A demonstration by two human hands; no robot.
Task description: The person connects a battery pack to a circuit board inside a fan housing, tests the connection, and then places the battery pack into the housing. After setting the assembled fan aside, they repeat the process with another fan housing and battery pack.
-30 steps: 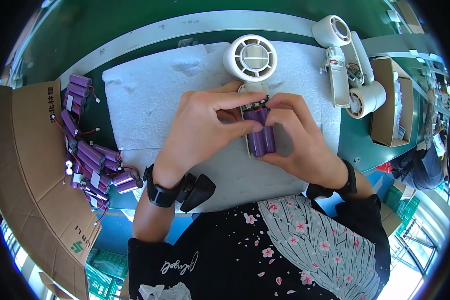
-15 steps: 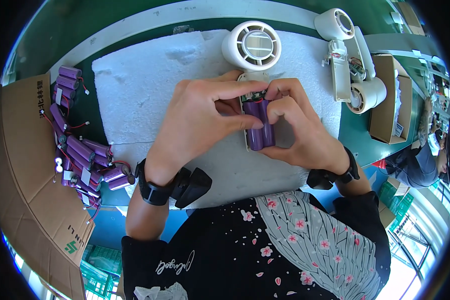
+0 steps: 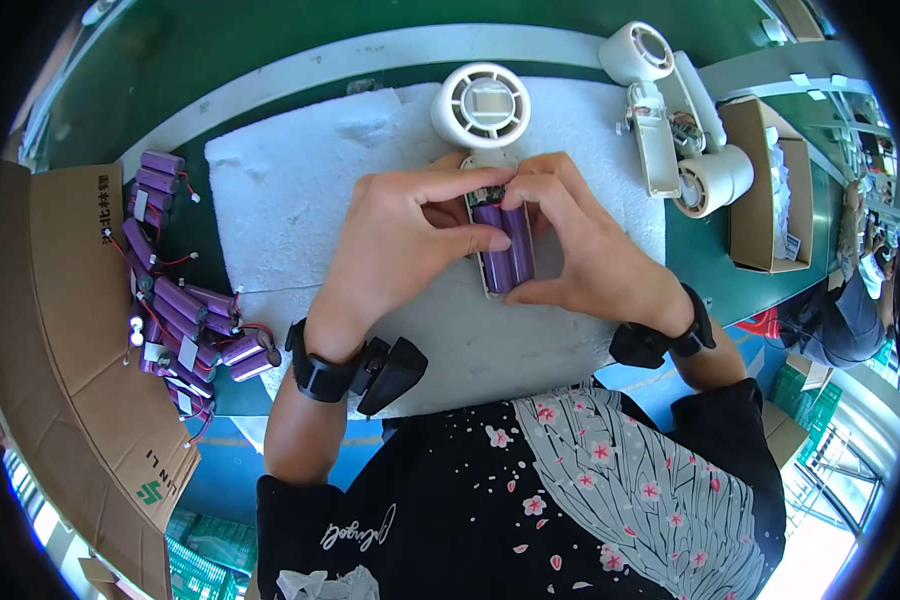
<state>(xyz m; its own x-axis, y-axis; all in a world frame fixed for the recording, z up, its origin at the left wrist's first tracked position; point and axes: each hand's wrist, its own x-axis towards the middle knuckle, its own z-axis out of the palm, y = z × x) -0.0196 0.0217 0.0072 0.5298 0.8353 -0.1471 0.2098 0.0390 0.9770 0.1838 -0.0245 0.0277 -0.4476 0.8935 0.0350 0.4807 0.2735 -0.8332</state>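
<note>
Grn tbl (image 3: 708, 245) w/ pale strip (image 3: 420, 42); blue flr (image 3: 232, 468); brt window (image 3: 815, 500) lwr R.

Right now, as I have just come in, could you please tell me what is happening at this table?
A person's left hand and right hand hold an open white fan handle and the purple battery pack lying in it. Under them is a white foam sheet. More purple packs lie at the left; other white fan units and a cardboard box are at the right.

Left fingers (image 3: 478, 239) and right fingers (image 3: 542, 188) on purple batteries (image 3: 519, 262) inside an open-handled white fan (image 3: 482, 106)
</note>
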